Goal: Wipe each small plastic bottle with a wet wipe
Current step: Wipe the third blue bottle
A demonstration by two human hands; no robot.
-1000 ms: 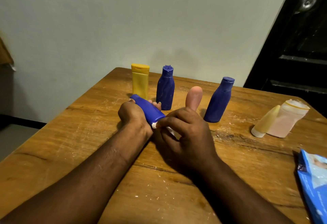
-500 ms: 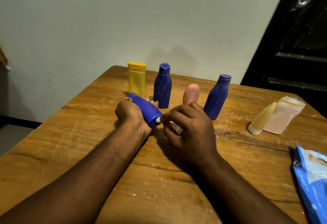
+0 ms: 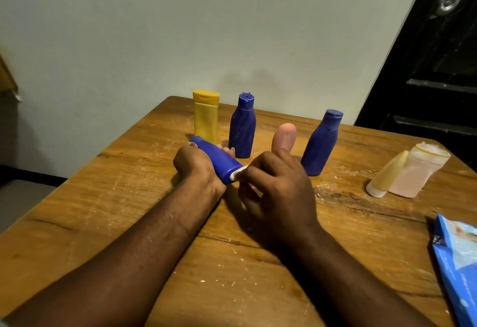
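Table [image 3: 124, 197], blue bottle [image 3: 219, 158] in left hand [image 3: 197, 165], wipe [image 3: 238, 172] in right hand [image 3: 280, 192]

The single camera is riding on the person's head at the near side of the wooden table [image 3: 108, 197], facing forward and tilting down across it. It is looking from close above, wide-angled, centring on the left hand [image 3: 196, 164] and right hand [image 3: 278, 192] over the table's middle. The pale wall [image 3: 180, 29] is rising behind the table's far edge, and a dark door [image 3: 438, 81] is standing beyond its far right corner.
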